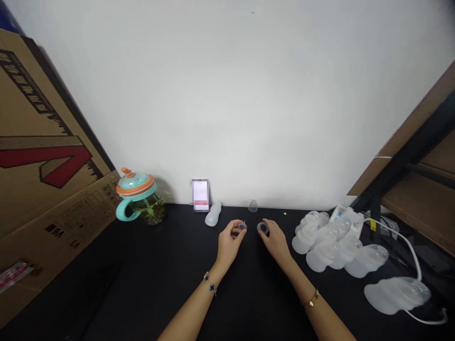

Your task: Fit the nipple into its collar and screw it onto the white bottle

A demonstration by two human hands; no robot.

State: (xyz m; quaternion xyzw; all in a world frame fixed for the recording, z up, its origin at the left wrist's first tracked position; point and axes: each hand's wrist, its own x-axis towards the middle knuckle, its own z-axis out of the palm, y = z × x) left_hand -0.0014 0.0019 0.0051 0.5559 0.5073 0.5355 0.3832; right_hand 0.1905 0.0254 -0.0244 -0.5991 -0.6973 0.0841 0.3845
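Small clear parts are being gripped over the black table [142, 293]: the left hand [229, 244] is pinching one piece [242, 227], the right hand [274, 240] another [263, 228]. They look like caps, though too small to tell. Bringing them together is calling for careful alignment.

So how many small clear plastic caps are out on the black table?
3: small clear cap in left hand, one in right hand, one by the wall. More may be hidden.
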